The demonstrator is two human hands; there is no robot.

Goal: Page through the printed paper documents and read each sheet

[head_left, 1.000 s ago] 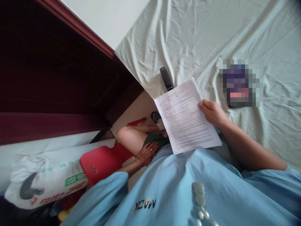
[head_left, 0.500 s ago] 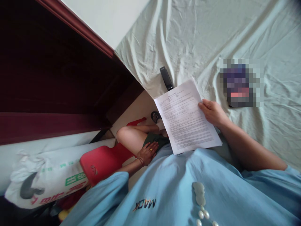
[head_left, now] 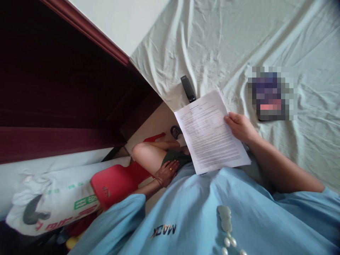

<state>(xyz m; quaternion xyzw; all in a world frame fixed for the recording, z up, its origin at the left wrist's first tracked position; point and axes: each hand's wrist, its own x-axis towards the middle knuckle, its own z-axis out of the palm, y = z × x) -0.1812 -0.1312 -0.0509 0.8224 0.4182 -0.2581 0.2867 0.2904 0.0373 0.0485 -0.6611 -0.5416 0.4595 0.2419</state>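
Here, printed sheets [head_left: 212, 138] sit at twelve o'clock from the blue shirt [head_left: 193, 205], their three-o'clock edge pinched in the right hand [head_left: 241, 128]; the left hand [head_left: 166, 173] (ring [head_left: 170, 169] showing) lies flat on dark shorts [head_left: 182, 159].

Pale wrinkled sheet [head_left: 220, 46] w/ slim blk item [head_left: 188, 89] just past top edge of papers [head_left: 212, 134]; pixelated dark item [head_left: 268, 94] to papers' R.
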